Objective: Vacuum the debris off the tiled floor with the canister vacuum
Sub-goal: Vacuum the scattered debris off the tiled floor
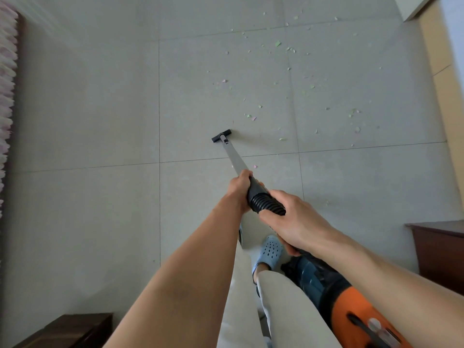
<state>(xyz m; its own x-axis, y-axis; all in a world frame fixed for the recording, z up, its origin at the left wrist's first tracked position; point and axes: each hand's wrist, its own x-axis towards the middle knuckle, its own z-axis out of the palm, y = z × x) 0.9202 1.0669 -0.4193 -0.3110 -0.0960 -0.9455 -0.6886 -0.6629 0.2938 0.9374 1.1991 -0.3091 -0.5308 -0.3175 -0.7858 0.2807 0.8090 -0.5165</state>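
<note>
Debris (277, 43), small green and pink paper scraps, lies scattered over the tiled floor (100, 109), mostly on the far right tiles, with a few bits near the middle grout line. A black nozzle (221, 135) sits flat on the floor in the middle of the scene, just left of the nearest scraps and touching none that can be seen. From it a grey tube (234, 159) slopes back toward the person.

The left hand (238, 190) is wrapped around the black cuff where the tube ends, fingers curled under it. The right hand (293, 222) grips the ribbed black hose (266, 202) just behind, thumb on the near side and fingers closed over the top. The hose runs under that hand down to the vacuum (351, 300), an orange and dark blue canister at the near right, beside the person's leg; what is inside it cannot be seen.

A blue clog (270, 249) shows below the hands. Dark wooden furniture (442, 249) stands at the right edge, and another dark piece (75, 330) at the near left corner.
</note>
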